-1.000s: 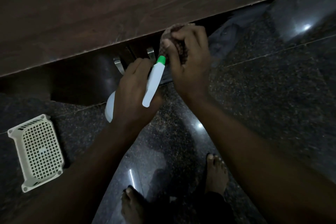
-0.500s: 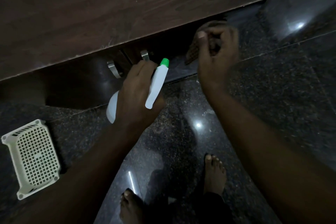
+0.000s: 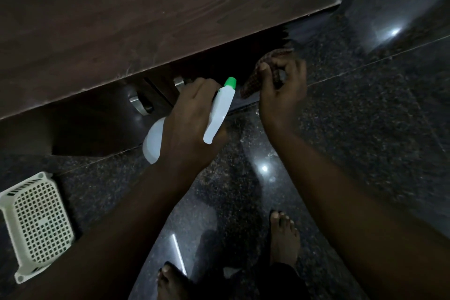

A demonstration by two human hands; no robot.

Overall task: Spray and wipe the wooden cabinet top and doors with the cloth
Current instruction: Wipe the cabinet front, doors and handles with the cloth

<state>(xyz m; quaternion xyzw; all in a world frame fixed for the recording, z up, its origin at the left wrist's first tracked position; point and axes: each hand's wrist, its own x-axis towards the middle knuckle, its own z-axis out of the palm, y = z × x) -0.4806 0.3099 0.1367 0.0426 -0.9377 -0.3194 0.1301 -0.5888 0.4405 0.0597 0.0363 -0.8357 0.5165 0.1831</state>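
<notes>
Cloth [image 3: 253, 81], brown w/ a fine checked weave, is bunched in the right hand [image 3: 280, 97], fingers clenched round it, just under the cabinet top [image 3: 146, 19] front edge by the dark doors [image 3: 102, 129]. Left hand [image 3: 190, 126] grips a white plastic spray bottle [image 3: 220, 109], green nozzle fwd, near two curved metal handles [image 3: 138, 104]. Top: dark, streaky wood grain. Floor [image 3: 365, 129]: glossy speckled stone. Cream perforated basket [image 3: 36, 226] at left.

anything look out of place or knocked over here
The white basket lies on the floor at the left, apparently upside down with its grid base facing up. Nothing looks spilled or broken.
</notes>
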